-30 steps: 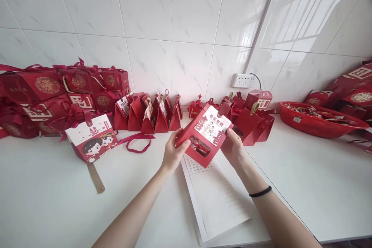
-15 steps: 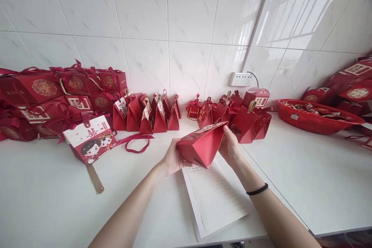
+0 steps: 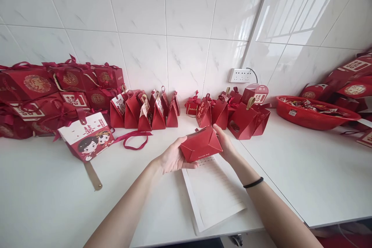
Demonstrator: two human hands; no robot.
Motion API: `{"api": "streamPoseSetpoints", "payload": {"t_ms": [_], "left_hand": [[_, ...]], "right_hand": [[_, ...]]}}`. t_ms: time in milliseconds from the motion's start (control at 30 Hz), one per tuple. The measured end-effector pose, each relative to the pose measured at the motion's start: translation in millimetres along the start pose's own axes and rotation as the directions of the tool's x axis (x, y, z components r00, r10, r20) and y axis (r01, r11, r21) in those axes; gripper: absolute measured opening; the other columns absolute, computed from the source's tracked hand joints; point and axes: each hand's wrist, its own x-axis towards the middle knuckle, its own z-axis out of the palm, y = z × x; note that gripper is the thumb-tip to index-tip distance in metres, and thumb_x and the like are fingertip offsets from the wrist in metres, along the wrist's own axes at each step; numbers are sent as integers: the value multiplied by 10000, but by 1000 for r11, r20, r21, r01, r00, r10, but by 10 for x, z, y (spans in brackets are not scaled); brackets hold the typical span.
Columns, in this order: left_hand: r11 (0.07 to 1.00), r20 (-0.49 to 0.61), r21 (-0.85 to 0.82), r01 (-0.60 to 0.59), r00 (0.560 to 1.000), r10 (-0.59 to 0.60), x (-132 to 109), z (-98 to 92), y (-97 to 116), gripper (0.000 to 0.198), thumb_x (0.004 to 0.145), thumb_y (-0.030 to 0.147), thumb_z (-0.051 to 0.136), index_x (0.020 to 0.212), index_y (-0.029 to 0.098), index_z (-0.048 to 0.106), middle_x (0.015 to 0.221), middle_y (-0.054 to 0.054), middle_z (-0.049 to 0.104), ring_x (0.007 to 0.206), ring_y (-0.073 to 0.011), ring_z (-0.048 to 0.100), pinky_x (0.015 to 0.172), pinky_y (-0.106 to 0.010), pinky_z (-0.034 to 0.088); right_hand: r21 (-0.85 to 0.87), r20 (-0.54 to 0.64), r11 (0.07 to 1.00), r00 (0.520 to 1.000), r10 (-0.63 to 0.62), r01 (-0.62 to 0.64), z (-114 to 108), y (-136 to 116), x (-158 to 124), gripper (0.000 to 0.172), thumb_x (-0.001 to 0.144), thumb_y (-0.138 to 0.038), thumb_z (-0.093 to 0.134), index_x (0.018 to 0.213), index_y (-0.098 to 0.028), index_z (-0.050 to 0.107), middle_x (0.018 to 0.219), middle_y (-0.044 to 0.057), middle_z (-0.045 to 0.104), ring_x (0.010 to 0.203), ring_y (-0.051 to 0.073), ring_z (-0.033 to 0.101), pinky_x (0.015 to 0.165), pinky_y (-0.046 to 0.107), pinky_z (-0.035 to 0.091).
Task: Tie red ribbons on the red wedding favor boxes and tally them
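Between my two hands is a red paper gift box (image 3: 202,146), tipped so that its folded bottom faces me, with small pale print near the lower edge. My left hand (image 3: 173,157) grips its left end, thumb above and fingers beneath. On the right end, my right hand (image 3: 226,143) is closed, its fingertips partly hidden behind the box. Under the box lies a notepad (image 3: 217,197) with lined pages and some handwriting at the top. A black band (image 3: 253,183) circles my right wrist.
A gift box with a cartoon couple (image 3: 93,139) stands at left beside a loose ribbon (image 3: 135,139) and a tan strap (image 3: 93,177). Small red boxes (image 3: 158,114) line the wall. A red basin (image 3: 316,121) of wrapped sweets sits right, below a power strip (image 3: 240,75).
The box in my hands has turned, so its flat bottom now faces me instead of its pointed side. Both hands have shifted slightly with it.
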Motion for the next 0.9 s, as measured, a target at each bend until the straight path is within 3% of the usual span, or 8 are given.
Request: {"api": "streamPoseSetpoints", "payload": {"t_ms": [100,200,300,500,900], "left_hand": [[979,-40,175,-106,993,115,16,-8,-49,563,756,400,585,1247,209,387,1047,-80,602,791,-187,630,792,-365,484],[899,-93,364,-245,951,296,54,-13,-113,705,640,193,692,1258,263,361,1178,-65,551,1016,-223,562,865,-381,451],[840,-77,446,-308,922,379,74,-9,-133,755,580,137,710,1247,259,377,1193,-67,543,1072,-249,527,881,-404,444],[794,-47,466,-391,885,463,44,23,-92,690,544,134,737,1162,237,448,1209,-69,540,1121,-262,493,918,-411,422],[777,-12,452,-437,868,496,55,20,-121,705,536,98,730,1169,244,459,1190,-73,555,1087,-267,514,863,-406,450]], "right_hand": [[1,15,998,998,67,-67,27,-15,-37,256,639,-406,691,693,-173,599,630,10,639,557,173,588,492,255,448],[20,-18,1000,1000,18,-18,64,-67,-87,254,603,-382,704,744,-191,616,714,9,667,632,191,606,540,272,471],[46,-23,998,998,-51,52,99,-124,-139,244,567,-357,708,751,-217,631,741,-5,672,664,195,606,564,277,481],[15,-34,978,978,-206,207,87,-150,-168,186,568,-348,703,694,-228,636,691,-10,663,584,181,576,501,274,454],[29,6,972,973,-232,231,35,-133,-175,214,608,-413,709,654,-225,617,645,-20,640,543,170,550,504,282,440]]}}
